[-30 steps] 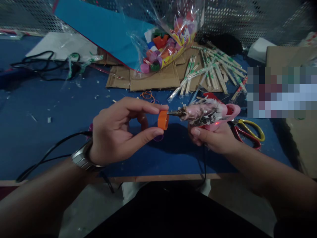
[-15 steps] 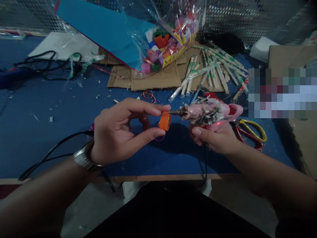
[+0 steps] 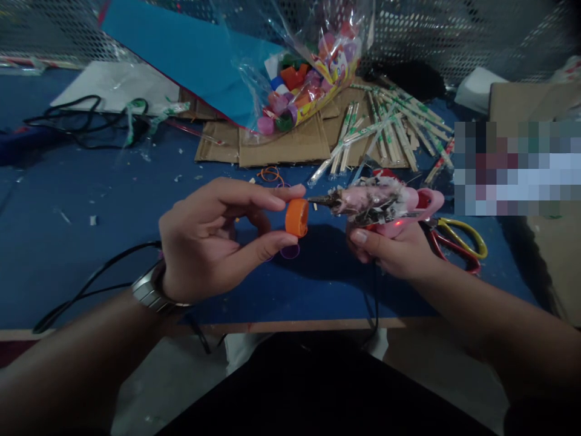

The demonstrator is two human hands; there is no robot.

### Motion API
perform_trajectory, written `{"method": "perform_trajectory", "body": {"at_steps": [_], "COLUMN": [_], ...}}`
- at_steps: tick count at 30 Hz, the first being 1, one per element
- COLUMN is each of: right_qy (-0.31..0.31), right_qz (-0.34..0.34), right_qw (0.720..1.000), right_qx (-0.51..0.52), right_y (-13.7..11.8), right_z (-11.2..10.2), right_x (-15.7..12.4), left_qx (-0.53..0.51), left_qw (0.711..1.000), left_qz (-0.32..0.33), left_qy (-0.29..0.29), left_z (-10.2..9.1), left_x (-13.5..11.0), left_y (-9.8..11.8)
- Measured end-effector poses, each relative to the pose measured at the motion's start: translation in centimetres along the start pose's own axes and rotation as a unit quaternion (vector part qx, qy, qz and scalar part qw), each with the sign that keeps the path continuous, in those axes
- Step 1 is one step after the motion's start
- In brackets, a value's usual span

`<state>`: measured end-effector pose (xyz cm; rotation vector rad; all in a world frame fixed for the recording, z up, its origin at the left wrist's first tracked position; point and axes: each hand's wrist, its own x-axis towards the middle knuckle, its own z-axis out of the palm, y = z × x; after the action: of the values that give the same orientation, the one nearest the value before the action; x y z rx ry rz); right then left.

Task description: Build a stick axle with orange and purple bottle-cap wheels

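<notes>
My left hand pinches an orange bottle cap between thumb and fingertips, held on edge above the blue table. My right hand grips a pink glue gun crusted with dried glue and scraps. The gun's nozzle points left and touches the upper right of the cap. A small red light glows on the gun's underside. A purple ring lies on the table just below the cap.
A clear bag of coloured caps rests on cardboard pieces at the back, beside a blue sheet. Wrapped chopsticks lie scattered to the right. Scissors sit next to my right hand. Black cables run along the left.
The cap has turned slightly in my left fingers and sits a little lower left; the glue gun's nozzle stays against it. Both hands shifted slightly.
</notes>
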<state>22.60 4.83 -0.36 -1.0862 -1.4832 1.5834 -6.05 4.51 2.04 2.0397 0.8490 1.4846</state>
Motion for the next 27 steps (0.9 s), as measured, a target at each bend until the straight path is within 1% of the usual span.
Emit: {"method": "perform_trajectory", "body": {"at_steps": [13,17,19,20,21,27], "right_qy": [0.025,0.033,0.032,0.031,0.03,0.031], "right_qz": [-0.004,-0.005,-0.002,-0.001,-0.003,0.002], "right_qw": [1.0,0.999,0.999,1.0,1.0,1.0], "right_qx": [-0.003,0.002,0.0,-0.001,-0.001,-0.001], "right_y": [-0.2,-0.3,-0.3,-0.3,-0.3,-0.6], "right_z": [0.2,0.2,0.3,0.3,0.3,0.4], "right_x": [0.1,0.0,0.0,0.0,0.0,0.1], "left_qx": [-0.022,-0.029,-0.015,-0.016,-0.038,-0.069], "left_qw": [1.0,0.999,0.999,0.999,0.996,0.994], "left_qz": [0.012,0.045,0.028,0.031,0.075,0.082], "left_qy": [0.003,0.001,-0.011,-0.014,0.002,0.015], "left_z": [0.0,-0.2,-0.3,-0.3,-0.2,0.1], "left_x": [0.0,0.1,0.2,0.3,0.4,0.6], "left_y": [-0.2,-0.5,-0.8,-0.9,-1.0,-1.2]}}
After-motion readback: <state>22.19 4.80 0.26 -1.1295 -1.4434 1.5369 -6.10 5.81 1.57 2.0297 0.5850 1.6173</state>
